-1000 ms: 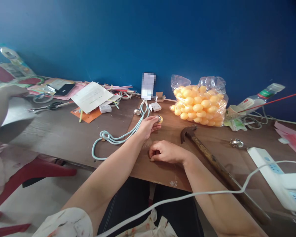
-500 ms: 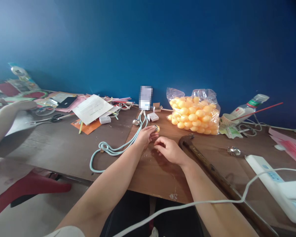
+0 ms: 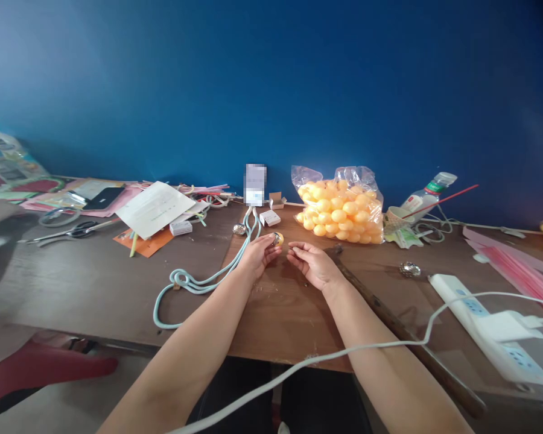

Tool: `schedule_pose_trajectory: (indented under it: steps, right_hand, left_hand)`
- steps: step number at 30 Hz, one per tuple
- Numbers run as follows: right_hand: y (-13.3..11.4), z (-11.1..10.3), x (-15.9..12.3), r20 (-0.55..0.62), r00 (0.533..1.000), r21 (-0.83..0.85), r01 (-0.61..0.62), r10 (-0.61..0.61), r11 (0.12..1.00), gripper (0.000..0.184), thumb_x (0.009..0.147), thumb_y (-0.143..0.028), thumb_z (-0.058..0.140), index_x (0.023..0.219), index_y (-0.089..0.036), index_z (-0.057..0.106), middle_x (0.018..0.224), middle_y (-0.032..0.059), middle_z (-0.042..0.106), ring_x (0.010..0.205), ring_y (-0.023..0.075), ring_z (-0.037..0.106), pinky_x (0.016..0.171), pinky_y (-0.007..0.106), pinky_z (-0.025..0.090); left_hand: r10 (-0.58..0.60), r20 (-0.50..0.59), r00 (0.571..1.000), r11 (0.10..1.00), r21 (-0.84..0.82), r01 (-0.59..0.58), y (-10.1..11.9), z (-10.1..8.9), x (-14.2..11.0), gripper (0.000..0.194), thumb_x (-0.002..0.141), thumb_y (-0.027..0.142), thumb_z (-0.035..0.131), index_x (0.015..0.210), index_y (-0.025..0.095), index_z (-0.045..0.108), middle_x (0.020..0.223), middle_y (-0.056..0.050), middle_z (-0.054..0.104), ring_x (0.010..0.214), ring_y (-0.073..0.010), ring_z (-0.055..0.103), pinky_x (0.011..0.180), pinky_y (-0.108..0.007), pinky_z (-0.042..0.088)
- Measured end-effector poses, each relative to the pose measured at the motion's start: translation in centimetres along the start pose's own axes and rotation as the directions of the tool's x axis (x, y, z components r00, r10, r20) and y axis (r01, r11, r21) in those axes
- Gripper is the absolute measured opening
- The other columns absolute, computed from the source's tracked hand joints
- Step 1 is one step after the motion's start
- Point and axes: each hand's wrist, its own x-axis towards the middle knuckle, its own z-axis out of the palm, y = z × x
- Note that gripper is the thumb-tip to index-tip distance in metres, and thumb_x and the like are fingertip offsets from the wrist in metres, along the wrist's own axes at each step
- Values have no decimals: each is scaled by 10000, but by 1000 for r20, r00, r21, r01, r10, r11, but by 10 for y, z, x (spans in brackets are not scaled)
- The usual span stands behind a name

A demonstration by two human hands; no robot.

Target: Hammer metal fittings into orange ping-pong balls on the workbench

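My left hand (image 3: 259, 254) is closed on a small yellow ball with a silvery, patterned piece on it (image 3: 277, 239), held between thumb and fingertips above the brown table. Just to the right, my right hand (image 3: 315, 264) has its thumb and fingertips pinched together, apart from the ball. Anything between those fingertips is too small to make out. A clear plastic bag (image 3: 341, 211) full of yellow-orange balls stands behind my right hand. Silvery patterned pieces lie on the table, one (image 3: 239, 229) beyond my left hand and another (image 3: 409, 269) at the right.
A pale blue cord (image 3: 194, 282) runs from a phone (image 3: 254, 185) leaning on the blue wall. A wooden cane (image 3: 389, 319) lies beside my right forearm. Farther right is a power strip (image 3: 457, 295); a white cable (image 3: 344, 351) crosses over my forearm. Scissors (image 3: 79, 229) lie left.
The view has swung slightly right. My right hand's fingers have shifted from curled over to a pinch facing the ball. The neighbouring person's arm at the left has moved mostly out of view.
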Motion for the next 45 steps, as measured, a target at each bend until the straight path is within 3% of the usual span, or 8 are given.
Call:
schedule_pose_trajectory:
  steps: [8,12,17,22,27,32,39,45]
  right_hand:
    - [3,0,2,-29,987,-305,142,-159,942,150,677,-262,752,790,-192,683,759,9,655,659,128,628,534,234,568]
    - [6,-6,4,-19,942,-594,260,-336,762,149,745,-319,683,851,-216,698,739,27,650,547,152,588,435,268,498]
    - [18,-5,12,204,858,-853,393,-472,344,197,838,-227,554,958,-196,707,944,106,665,851,233,642,831,395,513]
    - [27,2,21,295,850,-905,396,-436,158,278,879,-208,483,1074,-170,678,1031,139,656,973,248,620,894,382,476]
    - [7,-2,8,282,841,-890,409,-461,201,229,881,-251,507,1012,-199,687,974,99,693,891,223,654,838,345,487]
    - [-36,-14,-27,152,957,-943,215,-246,254,165,874,-300,518,900,-229,665,731,4,701,570,144,641,630,269,475]
    - [-30,-8,-55,93,995,-974,83,-38,-212,161,809,-340,620,724,-204,636,737,65,704,730,212,659,610,273,390]
    - [-9,-11,-51,136,989,-958,117,-55,-262,110,832,-255,576,756,-196,630,825,90,714,802,221,662,663,282,389]
  left_hand:
    - [15,-19,1000,1000,6,-15,1,3,-1,86,823,159,643,871,89,626,724,-66,671,564,-100,634,580,-206,553]
    - [94,-111,989,996,8,-94,5,2,0,134,792,172,687,883,93,628,680,-42,652,543,-93,622,551,-197,542]
    - [159,-166,973,987,39,-155,5,1,3,143,795,176,679,901,94,630,695,-32,649,554,-86,624,565,-194,539]
    - [207,-229,951,978,47,-201,7,0,5,162,769,197,703,891,114,636,706,-22,639,551,-80,615,565,-197,531]
    - [237,-243,941,971,84,-223,5,-2,7,232,742,222,730,929,117,643,725,-28,642,559,-81,606,571,-210,533]
    - [235,-187,954,969,128,-213,-1,-2,8,276,739,247,729,954,96,647,716,-36,633,560,-78,590,571,-216,525]
    - [222,-163,961,968,153,-198,-3,0,6,217,759,224,708,929,102,651,746,-39,629,576,-83,593,567,-224,524]
    - [204,-158,966,973,141,-182,-3,-1,7,230,756,221,718,939,104,645,757,-36,627,568,-83,596,554,-225,527]
